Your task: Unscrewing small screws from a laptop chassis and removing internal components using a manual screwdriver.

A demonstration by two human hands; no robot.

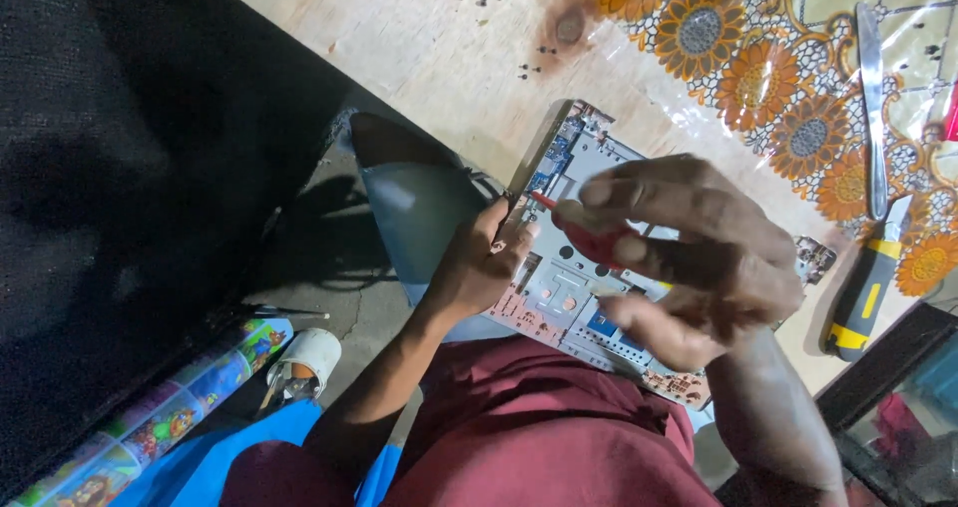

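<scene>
Laptop chassis (569, 297), underside up, rests across the person's lap at the edge of a wooden table (419, 38); where do the hands sit on it?

— Right hand (689, 257): fingers curled together, pinching a red-handled screwdriver (584, 236) whose tip meets the chassis near its upper left edge. Left hand (484, 267): fingers closed on that same edge, gripping and steadying it.

— What surrounds the work?

— Floral plastic cloth (798, 78) on the table, bearing a long metal blade (871, 108) and a yellow-and-black utility knife (866, 292). Small dark screws (529, 68) lie loose on the bare wood. A printed roll (150, 427) lies on the floor.

— What could go wrong?

— Probably a slip: the chassis is balanced on a knee, so a tilted driver may jump its screw head and scratch the board or jab the left fingertips just beside the tip. Loose screws near the table edge could roll off.
</scene>
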